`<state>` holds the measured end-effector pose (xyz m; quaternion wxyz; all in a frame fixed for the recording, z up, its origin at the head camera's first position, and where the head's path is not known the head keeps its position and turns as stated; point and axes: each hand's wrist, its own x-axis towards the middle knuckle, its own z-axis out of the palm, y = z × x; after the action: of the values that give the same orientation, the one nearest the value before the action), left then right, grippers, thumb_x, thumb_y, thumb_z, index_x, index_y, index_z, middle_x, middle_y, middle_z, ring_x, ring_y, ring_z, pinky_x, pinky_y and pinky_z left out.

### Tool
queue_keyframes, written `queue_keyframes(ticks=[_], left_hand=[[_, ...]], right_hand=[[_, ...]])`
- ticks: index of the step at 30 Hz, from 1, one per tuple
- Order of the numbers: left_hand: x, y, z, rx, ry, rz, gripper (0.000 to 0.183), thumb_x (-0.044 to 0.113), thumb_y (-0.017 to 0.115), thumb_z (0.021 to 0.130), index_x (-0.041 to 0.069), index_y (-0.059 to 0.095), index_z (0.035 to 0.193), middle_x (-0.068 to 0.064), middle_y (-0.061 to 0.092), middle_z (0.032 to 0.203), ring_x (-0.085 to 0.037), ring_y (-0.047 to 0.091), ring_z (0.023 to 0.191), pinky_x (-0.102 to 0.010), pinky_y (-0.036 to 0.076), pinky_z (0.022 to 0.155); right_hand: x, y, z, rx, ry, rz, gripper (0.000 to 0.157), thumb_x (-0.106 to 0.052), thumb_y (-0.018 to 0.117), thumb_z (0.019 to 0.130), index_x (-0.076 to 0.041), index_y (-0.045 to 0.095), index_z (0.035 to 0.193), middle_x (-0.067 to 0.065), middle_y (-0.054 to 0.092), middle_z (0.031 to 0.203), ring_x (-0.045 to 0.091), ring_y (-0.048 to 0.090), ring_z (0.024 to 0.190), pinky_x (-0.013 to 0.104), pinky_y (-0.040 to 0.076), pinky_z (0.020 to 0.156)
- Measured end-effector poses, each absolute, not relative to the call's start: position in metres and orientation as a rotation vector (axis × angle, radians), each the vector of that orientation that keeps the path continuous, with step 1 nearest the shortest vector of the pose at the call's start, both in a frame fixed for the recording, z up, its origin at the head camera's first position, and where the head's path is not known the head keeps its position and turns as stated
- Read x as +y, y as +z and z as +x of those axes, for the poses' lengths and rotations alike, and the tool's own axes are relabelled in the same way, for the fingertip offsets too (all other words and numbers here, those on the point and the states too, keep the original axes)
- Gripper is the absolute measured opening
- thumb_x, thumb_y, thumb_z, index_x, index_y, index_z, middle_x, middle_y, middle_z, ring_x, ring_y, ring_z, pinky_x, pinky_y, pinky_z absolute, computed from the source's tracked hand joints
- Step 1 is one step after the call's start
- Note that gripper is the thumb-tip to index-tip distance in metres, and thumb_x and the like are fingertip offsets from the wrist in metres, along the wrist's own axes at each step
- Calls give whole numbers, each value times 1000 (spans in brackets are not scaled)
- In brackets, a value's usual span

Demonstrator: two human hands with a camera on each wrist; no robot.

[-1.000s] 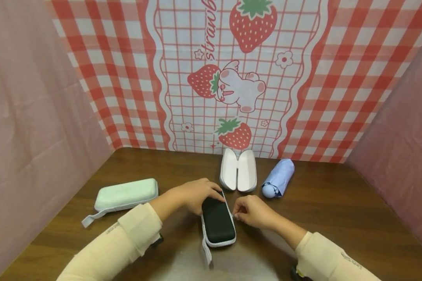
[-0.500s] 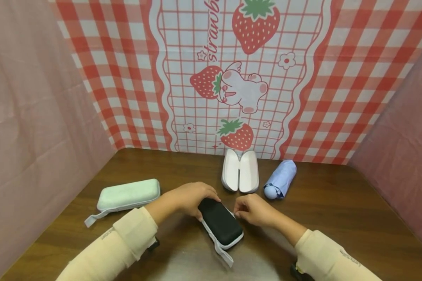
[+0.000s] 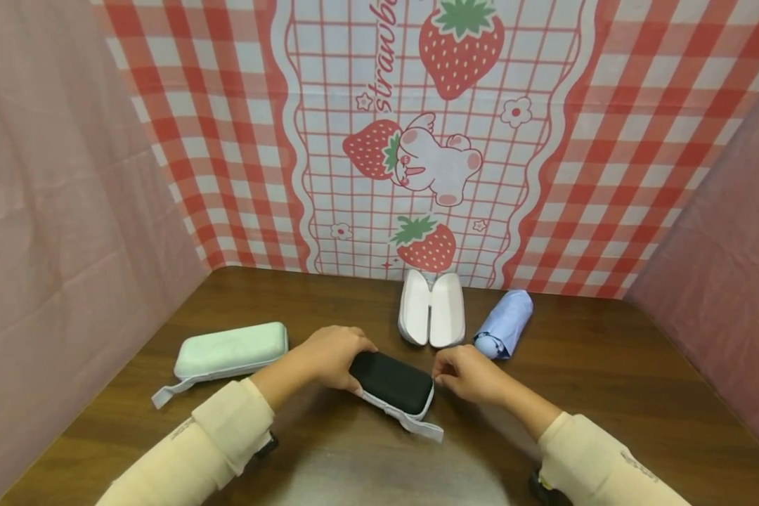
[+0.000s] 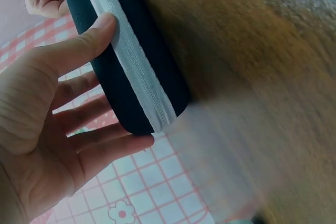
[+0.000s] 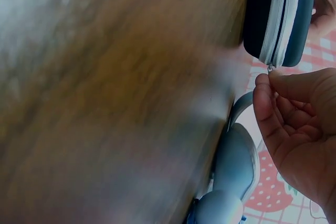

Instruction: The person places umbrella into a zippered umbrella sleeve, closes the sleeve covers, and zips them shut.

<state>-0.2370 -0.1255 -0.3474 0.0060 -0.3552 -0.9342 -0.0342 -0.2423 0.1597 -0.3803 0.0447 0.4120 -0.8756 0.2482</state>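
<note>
A red-and-white checked backdrop (image 3: 443, 161) printed with strawberries and a white cartoon animal rises behind a dark wood-grain bench (image 3: 639, 365), with plain pink cloth (image 3: 63, 176) hanging at either side. At the middle of the bench, a person in cream sleeves (image 3: 190, 450) works on a black case (image 3: 395, 383) with both hands. The left hand (image 3: 338, 355) grips the case's left end, its thumb pressed on the white zipper band (image 4: 131, 56) and its other fingers reaching around the far side, as the left wrist view shows. At the opposite end, the right hand (image 3: 474, 372) pinches the small zipper pull (image 5: 270, 69) between thumb and forefinger. A pale strap (image 3: 426, 429) trails from the case's near side toward the right. Whether the case rests on the bench or sits slightly off it is hard to tell. To the left, beyond the left forearm, lies a mint case (image 3: 230, 349) with its own pale strap. Near the backdrop, a white case (image 3: 445, 309) stands spread open, its two halves side by side, and just right of it lies a folded blue umbrella (image 3: 509, 320), its rounded handle toward the person.
</note>
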Motion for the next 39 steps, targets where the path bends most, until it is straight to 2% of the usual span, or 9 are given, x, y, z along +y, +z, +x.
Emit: queue_keyframes(ticks=[8, 14, 18, 23, 30, 39], left_hand=[[-126, -353, -235, -2863, 91, -1017, 65, 58, 79, 69, 13, 70, 115, -4, 68, 101, -23, 64, 93, -41, 52, 76], [-124, -356, -232, -2835, 212, -912, 59, 68, 71, 71, 12, 72, 89, -5, 66, 77, -24, 63, 71, -40, 51, 56], [-120, -357, -230, -2848, 186, -845, 59, 70, 70, 70, 11, 69, 79, -5, 65, 72, -25, 63, 65, -40, 51, 52], [-116, -357, -226, -2862, 142, -775, 59, 68, 72, 69, 11, 69, 80, -4, 65, 73, -25, 63, 66, -41, 51, 54], [-114, -357, -223, -2872, 124, -759, 57, 65, 75, 69, 9, 69, 81, -6, 66, 74, -26, 64, 66, -41, 51, 54], [-117, -356, -217, -2896, 97, -739, 63, 67, 78, 65, 8, 69, 87, -6, 66, 79, -26, 64, 72, -41, 52, 58]], right_hand=[[163, -382, -244, -2666, 786, 1213, 17, 3, 72, 76, -12, 64, 72, -10, 60, 68, 1, 51, 65, 25, 46, 58], [160, -383, -243, -2679, 845, 1203, 15, 3, 72, 76, -10, 66, 71, -10, 59, 65, -1, 49, 61, 22, 45, 55], [158, -382, -242, -2693, 884, 1179, 14, 4, 71, 75, -8, 66, 71, -9, 60, 63, -2, 49, 59, 21, 46, 53], [153, -381, -238, -2707, 931, 1165, 14, 7, 68, 72, -7, 68, 72, -9, 61, 62, -4, 49, 57, 20, 46, 52], [142, -381, -231, -2716, 936, 1159, 14, 7, 69, 73, -7, 70, 74, -8, 64, 65, -3, 53, 61, 20, 49, 55], [141, -380, -225, -2755, 968, 1078, 13, 4, 70, 75, -9, 71, 75, -10, 62, 65, -4, 50, 58, 20, 46, 53]])
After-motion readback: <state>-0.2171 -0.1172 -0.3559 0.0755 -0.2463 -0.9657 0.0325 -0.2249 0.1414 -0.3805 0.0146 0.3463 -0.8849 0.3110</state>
